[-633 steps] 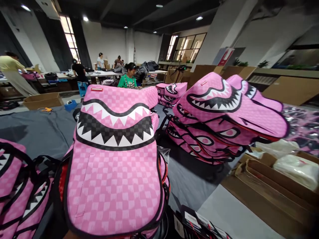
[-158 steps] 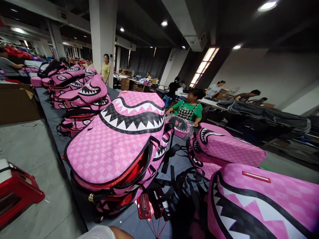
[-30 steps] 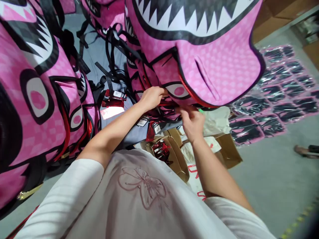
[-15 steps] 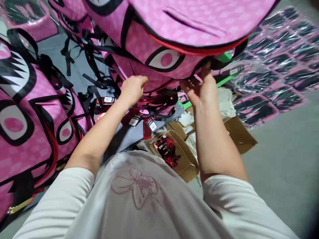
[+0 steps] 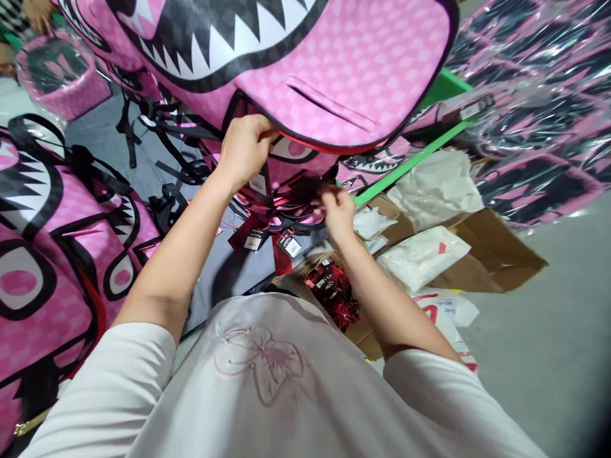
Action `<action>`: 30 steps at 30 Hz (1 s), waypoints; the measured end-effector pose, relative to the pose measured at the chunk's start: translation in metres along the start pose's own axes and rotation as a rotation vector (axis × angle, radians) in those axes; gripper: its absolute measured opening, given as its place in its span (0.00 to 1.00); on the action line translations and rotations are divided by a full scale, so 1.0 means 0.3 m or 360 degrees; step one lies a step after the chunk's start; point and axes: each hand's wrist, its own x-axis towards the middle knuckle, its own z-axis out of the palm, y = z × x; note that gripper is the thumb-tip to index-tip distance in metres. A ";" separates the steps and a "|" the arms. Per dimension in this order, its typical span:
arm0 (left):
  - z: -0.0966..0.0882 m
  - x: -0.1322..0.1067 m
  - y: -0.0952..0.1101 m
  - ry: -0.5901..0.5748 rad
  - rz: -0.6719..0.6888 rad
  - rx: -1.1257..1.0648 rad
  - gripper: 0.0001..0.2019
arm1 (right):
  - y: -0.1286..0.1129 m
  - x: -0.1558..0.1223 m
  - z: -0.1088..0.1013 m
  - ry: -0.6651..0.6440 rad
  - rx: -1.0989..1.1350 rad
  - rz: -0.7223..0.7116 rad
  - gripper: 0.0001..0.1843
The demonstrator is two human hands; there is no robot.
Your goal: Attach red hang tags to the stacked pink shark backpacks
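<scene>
In the head view, the left hand (image 5: 245, 152) pinches the front edge of a pink checkered shark-mouth backpack (image 5: 351, 57) stacked above a grey worktop (image 5: 102, 137). The right hand (image 5: 338, 213) has curled fingers beside dark straps; their grip is unclear. Black-and-white paper tags (image 5: 289, 245) hang nearby.

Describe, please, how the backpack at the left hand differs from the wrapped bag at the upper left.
The backpack is bare; the wrapped bag is in clear plastic. The backpack shows a toothed mouth; the wrapped bag a dark panel. The left hand touches the backpack; the wrapped bag sits apart from that hand. Both are pink.
</scene>
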 end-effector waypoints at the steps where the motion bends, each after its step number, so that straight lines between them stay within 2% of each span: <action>1: -0.001 0.011 -0.006 -0.0063 -0.0061 -0.0023 0.15 | 0.025 -0.040 0.016 -0.0060 -0.0062 -0.0002 0.25; 4: -0.025 0.018 0.005 -0.0227 -0.0209 -0.0110 0.16 | 0.066 -0.106 0.089 -0.0225 0.0031 0.0075 0.25; 8: -0.070 0.015 0.060 -0.0276 -0.0291 -0.0195 0.14 | 0.043 -0.069 0.173 -0.0259 0.0494 0.0334 0.20; 11: -0.083 0.026 0.084 -0.0223 -0.0328 -0.0255 0.12 | 0.012 -0.033 0.183 -0.0188 0.0660 0.0482 0.15; 14: -0.088 0.051 0.083 -0.0149 -0.0301 -0.0314 0.10 | 0.004 -0.035 0.153 -0.0145 0.0605 0.0499 0.16; 16: -0.095 0.066 0.079 -0.0146 -0.0293 -0.0321 0.10 | 0.005 -0.043 0.123 -0.0118 0.0441 0.0422 0.17; 19: -0.112 0.076 0.083 -0.0162 -0.0242 -0.0337 0.12 | -0.013 -0.042 0.079 0.0046 0.0148 0.0141 0.16; 24: -0.136 0.063 0.105 -0.0215 -0.0174 -0.0374 0.11 | -0.144 -0.004 0.033 0.0207 -0.0050 -0.0420 0.20; 27: -0.141 0.060 0.104 -0.0227 -0.0181 -0.0404 0.08 | -0.212 0.033 0.018 0.0282 -0.0168 -0.0623 0.19; 30: -0.150 0.061 0.099 -0.0245 -0.0187 -0.0438 0.08 | -0.226 0.081 0.019 0.0327 -0.0382 -0.0740 0.22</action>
